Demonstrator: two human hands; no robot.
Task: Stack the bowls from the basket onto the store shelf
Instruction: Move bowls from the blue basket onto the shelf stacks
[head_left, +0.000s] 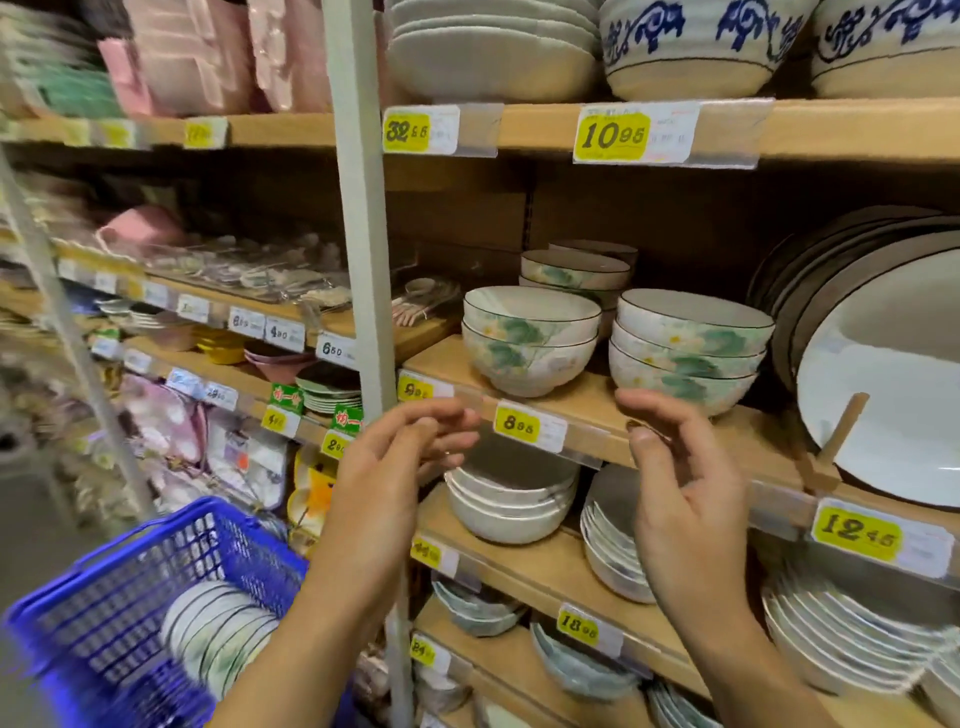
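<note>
- A blue basket (130, 597) is sitting at the lower left, nearest the camera, and is blurred in the picture.
- A row of pale bowls with dark rims (223, 634) is lying inside it, tipped on edge one against the next.
- The left hand (395, 467) is hovering in front of the shelf edge with loosely bent fingers, and it is holding nothing.
- The right hand (680, 488) is hovering level with it, well apart, palm turned inward and fingers relaxed, and it too is empty.
- A yellow price tag (530, 426) is showing on the front strip of the wooden shelf (597, 402) between the two hands.
- Just behind that edge, a stack of two green-flowered bowls (527, 340) is standing upright above the left hand.
- Beside it to the right, a stack of three matching bowls (685, 348) is standing just above the right hand's fingertips, not touching them.
- A further stack of the same pattern (574, 273) is sitting deeper on the shelf, behind the gap between the front two.
- Large white plates (883, 379) are leaning on edge at the far right.
</note>
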